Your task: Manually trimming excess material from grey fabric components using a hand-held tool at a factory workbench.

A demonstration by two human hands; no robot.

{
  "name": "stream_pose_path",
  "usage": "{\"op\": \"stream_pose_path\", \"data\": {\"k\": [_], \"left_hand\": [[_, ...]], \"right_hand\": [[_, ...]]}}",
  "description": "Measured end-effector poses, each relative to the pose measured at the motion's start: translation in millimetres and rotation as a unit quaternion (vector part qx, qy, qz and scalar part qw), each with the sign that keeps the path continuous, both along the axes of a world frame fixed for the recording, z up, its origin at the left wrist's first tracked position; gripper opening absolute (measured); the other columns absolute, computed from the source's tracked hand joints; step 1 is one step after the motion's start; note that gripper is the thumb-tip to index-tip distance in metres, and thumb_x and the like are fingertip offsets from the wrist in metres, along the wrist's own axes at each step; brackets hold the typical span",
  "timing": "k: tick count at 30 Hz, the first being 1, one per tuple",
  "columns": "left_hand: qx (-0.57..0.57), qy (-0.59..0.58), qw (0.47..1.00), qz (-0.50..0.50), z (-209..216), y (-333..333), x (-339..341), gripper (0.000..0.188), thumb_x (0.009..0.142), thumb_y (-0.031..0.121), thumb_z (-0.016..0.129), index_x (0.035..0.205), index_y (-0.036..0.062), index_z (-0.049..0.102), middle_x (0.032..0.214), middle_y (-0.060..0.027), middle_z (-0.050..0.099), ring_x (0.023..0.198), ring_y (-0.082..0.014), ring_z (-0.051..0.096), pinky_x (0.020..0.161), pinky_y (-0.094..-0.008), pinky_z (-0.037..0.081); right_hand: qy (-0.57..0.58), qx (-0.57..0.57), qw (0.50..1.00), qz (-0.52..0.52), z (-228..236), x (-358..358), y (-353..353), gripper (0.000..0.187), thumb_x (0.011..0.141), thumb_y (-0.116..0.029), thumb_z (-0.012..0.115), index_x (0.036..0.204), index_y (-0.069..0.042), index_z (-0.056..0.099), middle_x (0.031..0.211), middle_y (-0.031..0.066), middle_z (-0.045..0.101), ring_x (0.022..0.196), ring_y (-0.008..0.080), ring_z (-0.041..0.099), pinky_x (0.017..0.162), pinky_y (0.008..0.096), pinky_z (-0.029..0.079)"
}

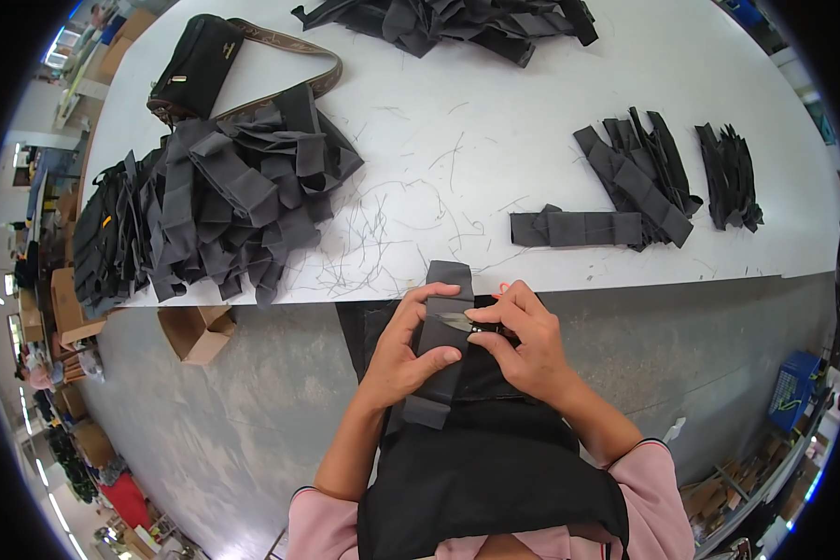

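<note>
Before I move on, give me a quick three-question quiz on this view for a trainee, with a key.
1. Multiple choice. The left hand holds:
a) a roll of tape
b) a dark fabric strip
c) a drinking cup
2. True or false. The black bag lies toward the left side of the white table.
3. Short answer. Which hand holds the small cutting tool with pale metal blades?

Key: 1. b; 2. true; 3. the right hand.
</note>
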State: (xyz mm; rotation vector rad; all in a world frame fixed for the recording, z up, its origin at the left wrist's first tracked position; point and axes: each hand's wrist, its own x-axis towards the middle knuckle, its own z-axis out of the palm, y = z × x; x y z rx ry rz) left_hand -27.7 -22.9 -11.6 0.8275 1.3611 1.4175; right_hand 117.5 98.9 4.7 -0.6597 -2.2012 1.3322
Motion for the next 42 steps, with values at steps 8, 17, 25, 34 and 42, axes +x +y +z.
{"op": "stream_pose_path", "data": {"k": [8,17,25,34,42], "left_hand": [[0.033,0.027,0.997,0.064,-5.7,11.6,-0.5,0.022,0.081,0.019,0.069,0.089,0.0014,0.059,0.122,-0.0101,0.053,0.101,-0.0146,0.051,0.087,-0.0275,0.040],[-0.142,-0.055,0.955,0.254,-20.6,58.1,-14.4,0.031,0.095,0.030,0.052,0.099,0.0034,0.067,0.077,0.0050,0.054,0.067,-0.0025,0.040,0.059,-0.0182,0.033],[-0.078,0.036,0.981,0.176,-31.9,16.3,-8.0,0.040,0.093,0.030,0.053,0.119,0.0005,0.056,0.141,-0.0156,0.036,0.122,-0.0195,0.044,0.079,-0.0259,0.046],[-0.068,0.188,0.972,0.120,1.2,11.7,6.8,0.022,0.078,0.014,0.069,0.097,0.0051,0.063,0.136,-0.0146,0.040,0.111,-0.0233,0.051,0.083,-0.0299,0.046],[-0.085,-0.125,0.958,0.243,-2.8,21.1,12.5,0.007,0.087,0.006,0.060,0.091,0.0017,0.057,0.079,0.0043,0.058,0.070,-0.0001,0.048,0.063,-0.0163,0.040]], "right_hand": [[0.032,-0.231,0.969,-0.081,-13.5,-1.2,-5.1,0.025,0.070,0.002,0.071,0.093,-0.004,0.064,0.079,0.0025,0.044,0.065,0.0100,0.046,0.053,0.0221,0.037],[0.038,0.059,0.997,0.033,1.8,2.4,-30.7,0.046,0.056,0.003,0.075,0.100,-0.011,0.068,0.064,0.0023,0.042,0.050,0.0164,0.046,0.044,0.0276,0.038],[0.065,0.019,0.997,-0.028,-5.9,-14.1,-2.2,0.028,0.065,0.005,0.066,0.091,-0.005,0.068,0.070,0.0041,0.042,0.057,0.0139,0.046,0.059,0.0273,0.041],[0.012,-0.557,0.830,0.026,-16.8,-16.8,13.3,0.012,0.082,-0.008,0.065,0.090,0.000,0.062,0.081,-0.0009,0.052,0.067,0.0041,0.041,0.057,0.0190,0.031],[0.048,-0.118,0.985,-0.114,-8.3,-4.3,12.9,0.022,0.076,-0.002,0.068,0.096,-0.004,0.060,0.079,0.0027,0.055,0.065,0.0118,0.054,0.063,0.0241,0.044]]}}
